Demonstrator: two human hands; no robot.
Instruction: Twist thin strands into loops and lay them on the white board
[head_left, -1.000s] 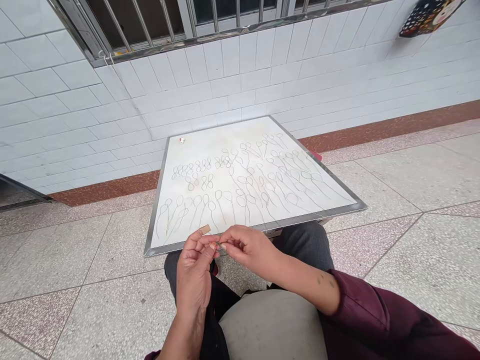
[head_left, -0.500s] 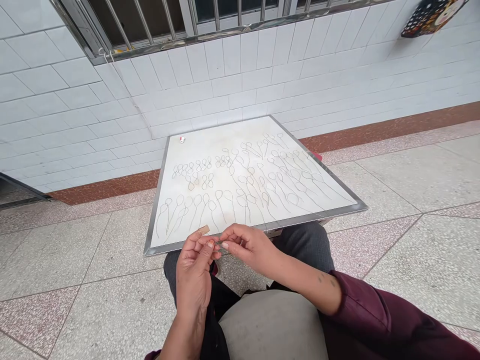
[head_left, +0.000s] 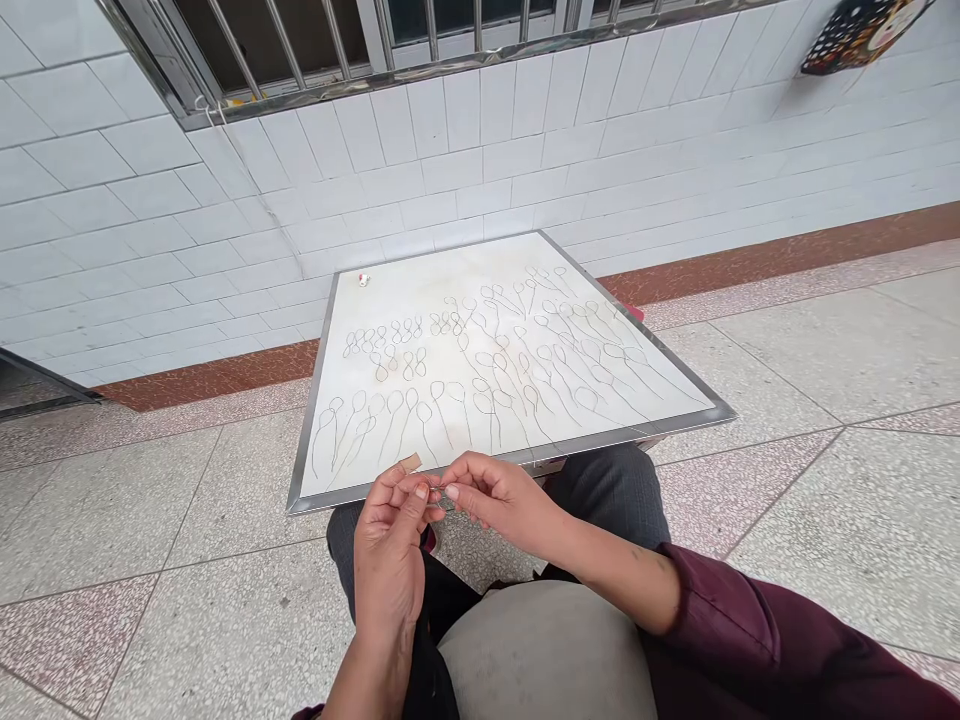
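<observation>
My left hand [head_left: 396, 540] and my right hand [head_left: 504, 500] meet just past the near edge of a white table [head_left: 420, 285] with a metal rim. Each pinches a thin wire [head_left: 441, 490] between thumb and fingers; its full shape is partly hidden by the fingertips. A tan strip [head_left: 411, 462] is wrapped on a finger of my left hand. On the tabletop lie several wires with a single loop and a long tail [head_left: 425, 412]. Further left are several small figure-eight wire pieces [head_left: 382, 368].
A small white and red object [head_left: 364, 280] sits at the table's far left corner. Behind the table stands a white tiled wall [head_left: 450, 170] with a barred window. A patterned item [head_left: 859, 35] hangs at the upper right. My knees are under the near edge.
My right fingertips have shifted very slightly at the wire, and a little more of it shows between the hands. The pieces on the table have not moved.
</observation>
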